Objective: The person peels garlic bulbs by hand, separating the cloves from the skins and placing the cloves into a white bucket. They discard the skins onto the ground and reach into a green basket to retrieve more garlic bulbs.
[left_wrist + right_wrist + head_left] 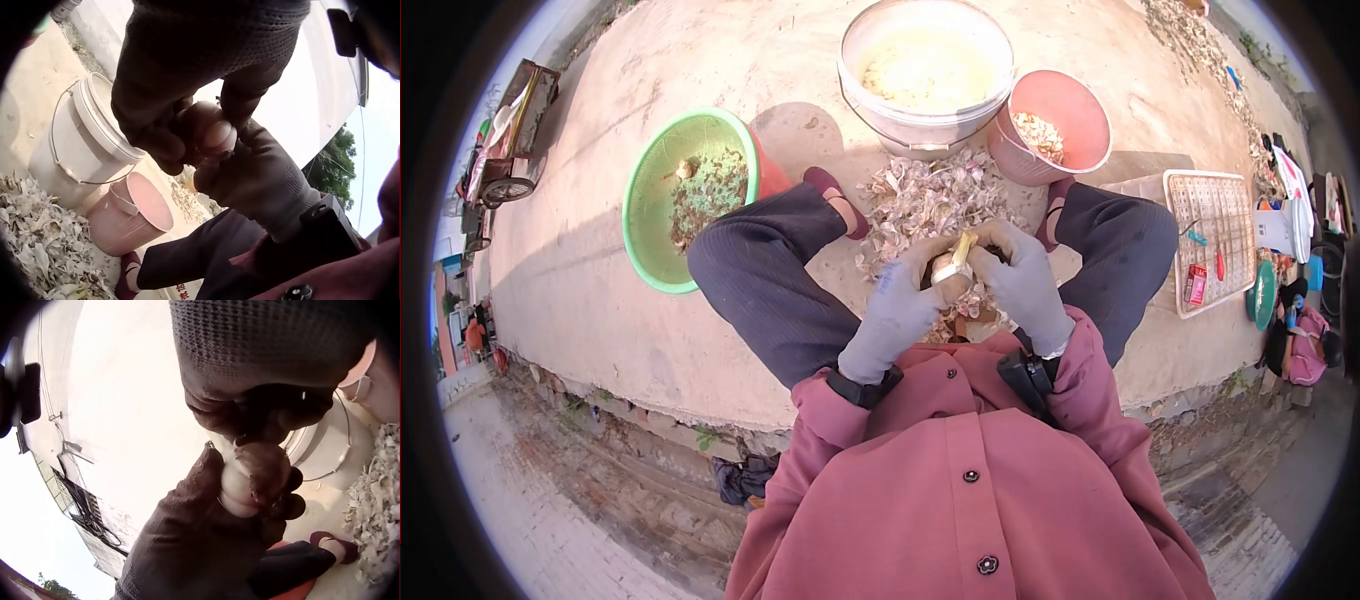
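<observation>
Both gloved hands meet over the person's lap around one garlic bulb (950,274), its pale stalk pointing away from the body. The left hand (897,318) grips the bulb from the left, thumb and fingers curled round it. On the other side the right hand (1026,284) pinches at the bulb with bent fingers. Smooth bare cloves (220,135) show between the fingers in the left wrist view. In the right wrist view, torn skin (255,465) covers part of the bulb. Below the hands lies a heap of garlic skins (920,205) between the feet.
A white bucket (852,92) with pale contents stands ahead, beside a pink bucket (1085,105) holding some cloves. To the left a green basin (636,215) holds dirt and scraps. A lattice tray (1230,235) with small items lies at the right. A cart (518,135) stands far left.
</observation>
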Available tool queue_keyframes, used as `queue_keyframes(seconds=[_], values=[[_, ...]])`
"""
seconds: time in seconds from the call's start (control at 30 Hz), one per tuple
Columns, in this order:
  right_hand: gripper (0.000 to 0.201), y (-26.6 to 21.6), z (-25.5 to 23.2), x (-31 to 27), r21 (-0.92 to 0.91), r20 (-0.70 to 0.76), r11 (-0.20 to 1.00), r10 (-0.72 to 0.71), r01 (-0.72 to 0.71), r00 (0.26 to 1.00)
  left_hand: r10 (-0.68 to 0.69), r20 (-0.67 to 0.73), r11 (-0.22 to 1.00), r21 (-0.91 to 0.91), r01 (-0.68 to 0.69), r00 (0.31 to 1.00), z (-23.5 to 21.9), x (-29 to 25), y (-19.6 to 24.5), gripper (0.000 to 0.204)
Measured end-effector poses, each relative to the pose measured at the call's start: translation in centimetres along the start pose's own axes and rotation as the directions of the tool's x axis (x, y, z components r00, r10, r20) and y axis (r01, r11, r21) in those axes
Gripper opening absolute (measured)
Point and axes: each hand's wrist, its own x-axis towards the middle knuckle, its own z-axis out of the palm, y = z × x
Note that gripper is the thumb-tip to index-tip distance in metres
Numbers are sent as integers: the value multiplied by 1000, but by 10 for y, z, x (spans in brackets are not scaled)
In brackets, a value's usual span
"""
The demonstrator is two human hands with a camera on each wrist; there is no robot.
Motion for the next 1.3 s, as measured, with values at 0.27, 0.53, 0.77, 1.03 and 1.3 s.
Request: queue_keyframes(seconds=[0.27,0.53,0.77,1.03,1.3], values=[[29,-29,-1,-6,37,-2,989,-140,140,990,105,-41,956,278,-90,994,0,-1,22,53],[19,-24,-8,-10,-148,2,954,-265,262,964,65,-34,988,141,-60,997,10,-4,31,47],[17,-35,-4,-14,-77,-77,993,-91,85,993,-6,-5,982,191,7,1000,23,-9,29,55],[27,-29,15,-8,257,-174,944,255,-206,951,-103,-56,994,13,104,993,25,-14,32,54],[30,-9,12,-6,496,-34,814,366,-302,930,162,-104,974,176,-142,981,23,-11,11,86]])
